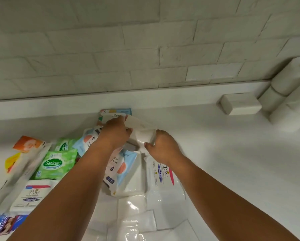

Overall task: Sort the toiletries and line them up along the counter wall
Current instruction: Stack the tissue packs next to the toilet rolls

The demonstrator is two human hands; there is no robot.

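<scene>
Near the counter wall point(145, 100), both the left hand point(116, 131) and the right hand point(163, 145) are gripping a white pack point(142, 129); bare counter point(241, 162) is lying open rightward, while packets point(55, 164) are crowding the left edge, several blurred or cut off
</scene>
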